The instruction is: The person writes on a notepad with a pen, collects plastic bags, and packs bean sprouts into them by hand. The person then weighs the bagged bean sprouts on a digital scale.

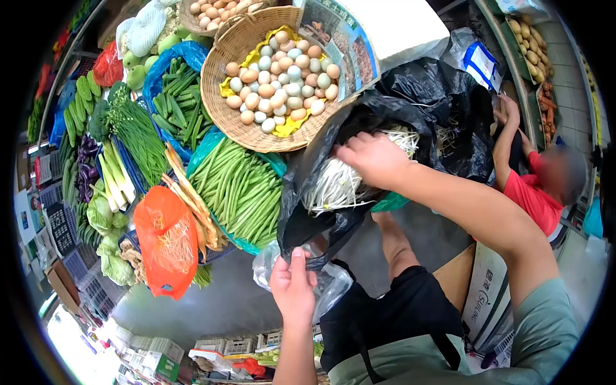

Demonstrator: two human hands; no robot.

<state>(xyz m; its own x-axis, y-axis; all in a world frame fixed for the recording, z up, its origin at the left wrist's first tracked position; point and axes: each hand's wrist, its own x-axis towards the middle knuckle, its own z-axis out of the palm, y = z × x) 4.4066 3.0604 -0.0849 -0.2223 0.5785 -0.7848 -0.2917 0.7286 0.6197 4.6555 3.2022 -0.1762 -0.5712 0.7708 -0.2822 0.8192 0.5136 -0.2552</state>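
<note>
My right hand [375,160] lies on white bean sprouts [337,186] inside a large black plastic bag [305,173], its fingers bent into the sprouts and partly hidden. Below the bag, my left hand [294,279] pinches the edge of the black bag between thumb and fingers. A clear plastic bag [330,289] hangs beside my left hand. Left of the sprouts are green long beans [237,192] on a teal bag. A wicker basket [215,96] of eggs stands above them.
An orange bag [165,237] lies near the long beans. Leafy greens [135,128], cucumbers and cabbages fill the left side. A white foam box [410,29] is at the top. At the right sits a person in a red shirt [532,196], near potatoes [529,48] and carrots.
</note>
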